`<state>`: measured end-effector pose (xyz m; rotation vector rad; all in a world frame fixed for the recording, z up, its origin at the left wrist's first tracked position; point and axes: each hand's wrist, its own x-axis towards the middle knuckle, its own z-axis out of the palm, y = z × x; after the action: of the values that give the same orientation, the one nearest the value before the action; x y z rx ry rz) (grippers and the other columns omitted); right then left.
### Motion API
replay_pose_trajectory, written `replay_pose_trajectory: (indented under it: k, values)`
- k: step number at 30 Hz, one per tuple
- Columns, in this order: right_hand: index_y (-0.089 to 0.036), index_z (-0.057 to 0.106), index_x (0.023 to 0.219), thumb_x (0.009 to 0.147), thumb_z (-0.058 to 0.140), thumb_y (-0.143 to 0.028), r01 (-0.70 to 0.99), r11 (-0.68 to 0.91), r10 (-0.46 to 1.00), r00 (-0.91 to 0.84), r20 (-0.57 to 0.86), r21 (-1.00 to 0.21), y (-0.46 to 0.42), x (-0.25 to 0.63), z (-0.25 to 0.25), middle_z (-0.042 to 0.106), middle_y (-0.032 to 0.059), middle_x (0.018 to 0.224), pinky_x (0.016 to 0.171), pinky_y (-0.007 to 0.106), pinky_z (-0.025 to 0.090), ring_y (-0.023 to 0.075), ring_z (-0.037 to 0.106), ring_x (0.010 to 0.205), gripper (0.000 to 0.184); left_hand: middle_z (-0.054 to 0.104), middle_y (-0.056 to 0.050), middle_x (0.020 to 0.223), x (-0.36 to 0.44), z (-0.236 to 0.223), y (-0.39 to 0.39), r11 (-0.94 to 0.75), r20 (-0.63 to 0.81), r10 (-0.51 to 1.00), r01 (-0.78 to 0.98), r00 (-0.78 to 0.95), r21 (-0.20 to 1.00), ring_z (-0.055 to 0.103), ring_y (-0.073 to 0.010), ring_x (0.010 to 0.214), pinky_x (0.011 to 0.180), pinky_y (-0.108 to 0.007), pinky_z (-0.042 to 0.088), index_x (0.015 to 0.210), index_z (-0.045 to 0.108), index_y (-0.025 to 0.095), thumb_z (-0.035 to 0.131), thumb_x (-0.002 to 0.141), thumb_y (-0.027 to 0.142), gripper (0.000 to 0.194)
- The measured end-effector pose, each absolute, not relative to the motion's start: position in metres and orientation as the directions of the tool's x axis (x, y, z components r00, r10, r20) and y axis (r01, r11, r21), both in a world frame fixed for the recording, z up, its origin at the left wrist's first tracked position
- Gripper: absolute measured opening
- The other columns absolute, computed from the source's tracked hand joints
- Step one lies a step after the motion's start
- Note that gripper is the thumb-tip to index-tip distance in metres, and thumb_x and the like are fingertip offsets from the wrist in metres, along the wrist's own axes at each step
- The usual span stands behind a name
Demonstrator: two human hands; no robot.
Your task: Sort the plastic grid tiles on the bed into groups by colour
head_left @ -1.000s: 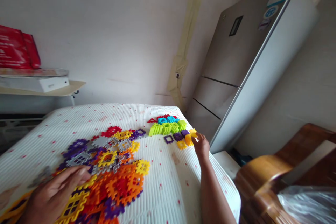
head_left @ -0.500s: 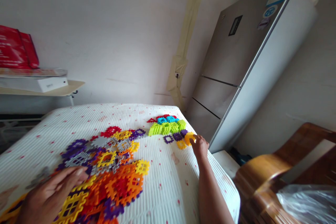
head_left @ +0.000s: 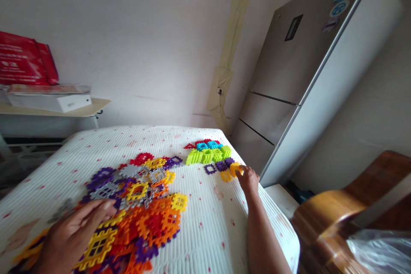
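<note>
Head view: the right hand [head_left: 249,178] has its fingers set narrow against the right side of a yellow stack [head_left: 234,168], on the bed cover's right side; whether it grips cannot be told. A second ago, a yellow piece showed above the one below; now both read as one block, so the piece appears added to that stack. The stack is bright, notch-edged and partly covered by fingertips. A single yellow piece [head_left: 226,176] lies flat just beside it. The left hand [head_left: 80,227], fingers nearly closed, is over the mixed pile [head_left: 157,222]; its hold cannot be told.
</note>
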<state>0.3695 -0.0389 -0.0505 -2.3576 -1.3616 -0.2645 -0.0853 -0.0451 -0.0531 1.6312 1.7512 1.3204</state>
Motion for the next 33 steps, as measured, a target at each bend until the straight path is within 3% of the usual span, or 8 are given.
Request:
replay_pose_trajectory:
  k: [5, 11, 15, 18, 20, 24, 30, 33]
  values:
    - [-0.020, 0.064, 0.108, 0.082, 0.050, -0.034, 0.878, -0.406, 0.757, 0.478, 0.446, -0.253, -0.039, 0.374, -0.056, 0.063, 0.0087, 0.112, 0.082, 0.035, 0.038, 0.0240, 0.056, 0.100, 0.033, 0.072, -0.002, 0.068, -0.087, -0.040, -0.050, -0.098, 0.168, 0.974, 0.383, -0.152, 0.918, 0.069, -0.0224, 0.070, 0.067, -0.027, 0.055, 0.079, 0.064, 0.019, 0.055, 0.065, 0.064, 0.048]
    - [-0.016, 0.065, 0.101, 0.082, 0.046, -0.032, 0.957, -0.162, 0.632, 0.289, 0.719, -0.242, -0.033, 0.363, -0.058, 0.063, 0.0121, 0.109, 0.086, 0.038, 0.039, 0.0254, 0.055, 0.101, 0.031, 0.071, -0.003, 0.073, -0.091, -0.046, -0.048, -0.232, 0.296, 0.953, 0.475, -0.065, 0.849, 0.066, -0.0202, 0.074, 0.068, -0.026, 0.052, 0.081, 0.064, 0.019, 0.053, 0.075, 0.050, 0.034]
    - [-0.016, 0.065, 0.098, 0.085, 0.042, -0.027, 0.981, 0.078, 0.660, 0.082, 0.747, -0.177, -0.026, 0.335, -0.060, 0.065, 0.0111, 0.103, 0.086, 0.035, 0.042, 0.0222, 0.057, 0.095, 0.029, 0.066, -0.001, 0.072, -0.085, -0.030, -0.059, -0.437, 0.365, 0.899, 0.531, 0.241, 0.726, 0.061, -0.0160, 0.073, 0.071, -0.025, 0.048, 0.066, 0.063, 0.020, 0.053, 0.078, 0.035, 0.022]
    - [-0.015, 0.065, 0.097, 0.086, 0.041, -0.024, 0.971, 0.179, 0.657, 0.002, 0.753, -0.159, -0.022, 0.320, -0.062, 0.065, 0.0108, 0.101, 0.086, 0.034, 0.044, 0.0211, 0.058, 0.095, 0.028, 0.064, -0.001, 0.081, -0.073, -0.018, -0.072, -0.536, 0.264, 0.811, 0.483, 0.522, 0.693, 0.060, -0.0144, 0.081, 0.078, -0.024, 0.046, 0.066, 0.066, 0.020, 0.055, 0.075, 0.022, 0.014]
    - [-0.016, 0.065, 0.097, 0.086, 0.042, -0.024, 0.965, 0.204, 0.661, -0.013, 0.750, -0.163, -0.021, 0.315, -0.063, 0.065, 0.0106, 0.101, 0.085, 0.034, 0.046, 0.0209, 0.058, 0.095, 0.027, 0.062, 0.000, 0.087, -0.063, -0.016, -0.079, -0.572, 0.202, 0.765, 0.502, 0.611, 0.649, 0.058, -0.0140, 0.088, 0.084, -0.025, 0.043, 0.073, 0.070, 0.024, 0.055, 0.069, 0.013, 0.018]
    - [-0.017, 0.066, 0.097, 0.085, 0.042, -0.024, 0.961, 0.192, 0.680, 0.014, 0.733, -0.197, -0.020, 0.314, -0.066, 0.065, 0.0104, 0.102, 0.085, 0.035, 0.047, 0.0210, 0.058, 0.095, 0.027, 0.059, 0.002, 0.090, -0.050, -0.020, -0.087, -0.609, 0.151, 0.753, 0.592, 0.640, 0.528, 0.054, -0.0151, 0.091, 0.087, -0.029, 0.040, 0.082, 0.071, 0.030, 0.056, 0.063, 0.009, 0.032]
    - [-0.017, 0.066, 0.095, 0.085, 0.041, -0.025, 0.946, 0.202, 0.700, 0.042, 0.713, -0.253, -0.021, 0.312, -0.066, 0.065, 0.0112, 0.102, 0.087, 0.035, 0.046, 0.0215, 0.058, 0.097, 0.028, 0.058, 0.000, 0.097, -0.044, -0.023, -0.087, -0.622, 0.154, 0.768, 0.670, 0.621, 0.405, 0.051, -0.0185, 0.096, 0.088, -0.032, 0.040, 0.076, 0.071, 0.029, 0.057, 0.065, 0.011, 0.025]
    - [-0.017, 0.065, 0.086, 0.085, 0.041, -0.030, 0.915, 0.271, 0.746, -0.002, 0.666, -0.300, -0.025, 0.305, -0.060, 0.066, 0.0107, 0.092, 0.081, 0.033, 0.046, 0.0212, 0.059, 0.089, 0.027, 0.058, -0.001, 0.107, -0.044, -0.031, -0.080, -0.631, 0.210, 0.773, 0.686, 0.599, 0.363, 0.051, -0.0197, 0.103, 0.091, -0.033, 0.040, 0.075, 0.071, 0.028, 0.055, 0.071, 0.013, 0.022]
